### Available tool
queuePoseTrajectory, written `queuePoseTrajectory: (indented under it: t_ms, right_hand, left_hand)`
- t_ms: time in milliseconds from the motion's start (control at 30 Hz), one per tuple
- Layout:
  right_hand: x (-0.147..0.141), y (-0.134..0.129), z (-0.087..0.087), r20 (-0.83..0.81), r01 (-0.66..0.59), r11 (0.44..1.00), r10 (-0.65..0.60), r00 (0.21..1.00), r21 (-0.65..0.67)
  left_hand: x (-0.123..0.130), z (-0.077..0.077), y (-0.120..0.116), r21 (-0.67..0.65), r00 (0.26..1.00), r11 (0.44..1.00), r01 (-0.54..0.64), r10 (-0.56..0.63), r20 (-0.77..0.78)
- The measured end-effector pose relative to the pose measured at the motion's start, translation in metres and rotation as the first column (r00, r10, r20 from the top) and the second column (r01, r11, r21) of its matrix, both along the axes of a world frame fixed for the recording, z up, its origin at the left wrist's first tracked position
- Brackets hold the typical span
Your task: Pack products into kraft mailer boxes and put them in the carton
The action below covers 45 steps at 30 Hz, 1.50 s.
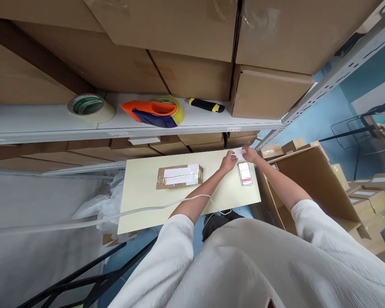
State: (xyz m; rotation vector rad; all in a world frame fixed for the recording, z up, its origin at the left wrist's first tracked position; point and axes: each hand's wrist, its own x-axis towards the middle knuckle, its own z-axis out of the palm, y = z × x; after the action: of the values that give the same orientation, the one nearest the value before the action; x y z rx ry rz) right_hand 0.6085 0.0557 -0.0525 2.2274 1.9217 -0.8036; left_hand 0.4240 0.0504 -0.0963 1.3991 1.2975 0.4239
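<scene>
Left hand (pixel 229 162) and right hand (pixel 250 154) pinch a white paper slip (pixel 239 153); even, light tension at both edges should keep it flat.

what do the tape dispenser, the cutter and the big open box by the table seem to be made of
Tape dispenser: likely hard plastic, smooth orange and dark blue, judging by its moulded look.
Cutter: handle probably plastic or rubber, black with yellow bands; the tip looks like metal, but is small here.
Open box: corrugated cardboard by the look of it, matte brown with folded flaps.
</scene>
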Motion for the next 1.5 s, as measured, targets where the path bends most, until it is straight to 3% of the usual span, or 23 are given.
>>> queuePoseTrajectory:
  t_ms: [167, 433, 800, 1000, 1167, 1233, 1400, 1500]
  right_hand:
    - [0.001, 0.001, 0.002, -0.006, -0.024, 1.0, 0.024, 1.0, 0.01]
    - [-0.01, 0.0, 0.009, -0.043, -0.077, 0.997, 0.077, 0.996, 0.004]
    - [-0.017, -0.001, 0.009, -0.023, -0.069, 0.996, 0.07, 0.997, 0.062]
    - [-0.021, -0.007, 0.008, -0.105, -0.095, 0.976, 0.117, 0.988, 0.194]
    - [-0.028, -0.016, 0.014, 0.036, -0.189, 0.891, 0.191, 0.981, 0.412]
    - [-0.031, -0.017, 0.016, 0.072, -0.202, 0.874, 0.19, 0.979, 0.442]
    - [-0.036, -0.012, 0.017, -0.017, -0.095, 0.974, 0.101, 0.995, 0.207]
    - [-0.035, -0.009, 0.016, -0.096, -0.008, 0.994, 0.019, 0.995, 0.113]
  left_hand:
    - [0.006, 0.004, 0.002, -0.002, 0.995, 0.996, -0.091, 0.091, -0.029]
    - [0.002, -0.001, 0.005, 0.035, 0.983, 0.987, -0.157, 0.159, -0.094]
    - [0.0, -0.004, 0.007, 0.0, 0.967, 0.97, -0.244, 0.243, -0.075]
    - [-0.002, -0.005, 0.007, 0.018, 0.97, 0.972, -0.235, 0.236, -0.057]
    - [-0.002, -0.007, 0.008, 0.037, 0.972, 0.972, -0.234, 0.234, -0.01]
    - [-0.002, -0.007, 0.01, 0.043, 0.973, 0.972, -0.231, 0.231, 0.002]
    - [-0.004, -0.002, 0.011, 0.125, 0.992, 0.985, -0.122, 0.126, -0.024]
    - [-0.005, 0.001, 0.01, 0.143, 0.998, 0.987, -0.069, 0.068, 0.01]
